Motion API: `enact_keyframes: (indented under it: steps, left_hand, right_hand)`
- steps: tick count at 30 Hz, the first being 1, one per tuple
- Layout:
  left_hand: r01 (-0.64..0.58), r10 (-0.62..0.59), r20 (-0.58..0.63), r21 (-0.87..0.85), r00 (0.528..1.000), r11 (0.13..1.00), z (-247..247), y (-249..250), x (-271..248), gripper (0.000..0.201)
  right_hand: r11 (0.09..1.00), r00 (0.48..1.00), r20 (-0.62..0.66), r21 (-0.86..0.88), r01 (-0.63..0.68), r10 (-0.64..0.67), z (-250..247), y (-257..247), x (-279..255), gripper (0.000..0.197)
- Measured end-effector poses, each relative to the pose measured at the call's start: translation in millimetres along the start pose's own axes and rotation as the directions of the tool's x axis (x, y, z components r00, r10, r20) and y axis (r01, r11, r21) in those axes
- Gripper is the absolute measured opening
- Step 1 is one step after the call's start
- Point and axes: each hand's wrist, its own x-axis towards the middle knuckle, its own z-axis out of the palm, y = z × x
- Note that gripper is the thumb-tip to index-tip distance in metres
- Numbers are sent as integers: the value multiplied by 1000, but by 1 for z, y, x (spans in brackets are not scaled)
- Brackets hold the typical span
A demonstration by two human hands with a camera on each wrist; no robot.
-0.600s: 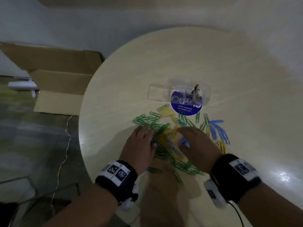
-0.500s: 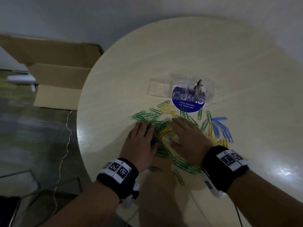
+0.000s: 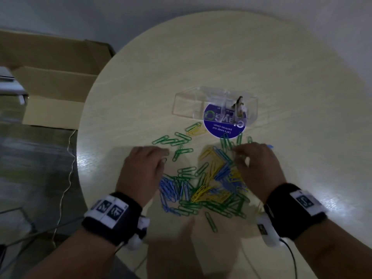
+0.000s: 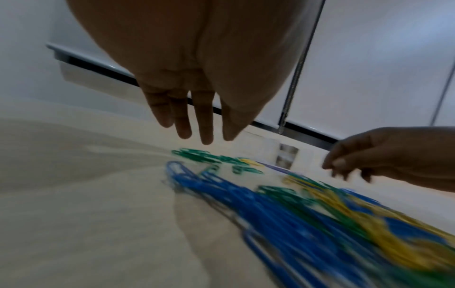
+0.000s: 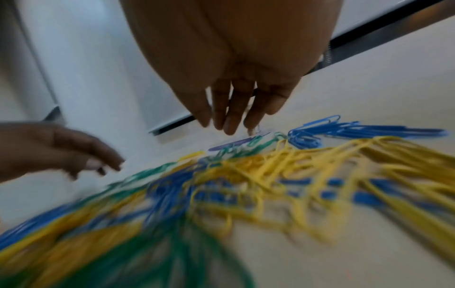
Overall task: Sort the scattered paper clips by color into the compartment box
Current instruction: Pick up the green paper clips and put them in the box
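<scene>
Careful: your left hand (image 3: 141, 170) and right hand (image 3: 255, 168) hover flat and hold nothing. The paper clips (image 3: 203, 184) lie mixed just before the compartment box (image 3: 187, 105); tangled ones could drag wrong colors along.

A round, pale wood-grain bench (image 3: 231, 57) carries everything. Toward its far middle lies a clear plastic compartment box (image 3: 189, 105), partly resting on a round purple sticker (image 3: 223, 127) with white lettering. Nearer the viewer a loose heap of paper clips (image 3: 209, 188) spreads across the surface: blue clips (image 3: 169, 188) gathered at its left, yellow clips (image 3: 203, 195) through the middle, green clips (image 3: 201, 206) along the near edge. A small separate cluster of green ones (image 3: 173, 140) lies left of the sticker, with a few yellow just beside it. One green clip (image 3: 211, 222) lies alone nearest the viewer.
</scene>
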Motion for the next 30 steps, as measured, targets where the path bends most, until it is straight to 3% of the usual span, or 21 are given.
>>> enact_keyframes:
  steps: [2,4,10,13,17,20,25,30]
  left_hand:
    - [72,-71,-40,26,997,997,-1,-12,16,27]
    - [110,-112,19,68,994,992,2,-20,28,26]
    - [146,-145,84,-8,986,989,4,-26,45,13]
    - [187,-173,113,-117,978,975,2,-27,50,13]
    - [153,-136,121,-143,983,978,-1,-20,52,30]
    - [68,-64,209,-13,976,998,-1,-22,42,46]
    - [9,-11,116,20,993,1000,1,-31,32,27]
    - [89,-87,130,-15,988,996,0,-23,44,13]
  right_hand:
    - [983,983,22,-12,-181,182,4,2,20,18]
    - [965,964,92,-110,-239,249,9,-3,37,24]
    - [969,966,144,-148,-195,217,19,-16,57,18]
    - [976,967,139,22,-217,212,16,-16,55,18]
    - [935,951,-28,195,-296,307,9,-4,44,15]
    - [912,922,-45,177,-371,384,10,4,40,15]
    - [935,928,122,-6,-354,352,23,-13,46,50]
    - [952,944,132,-77,-295,303,24,-20,56,25]
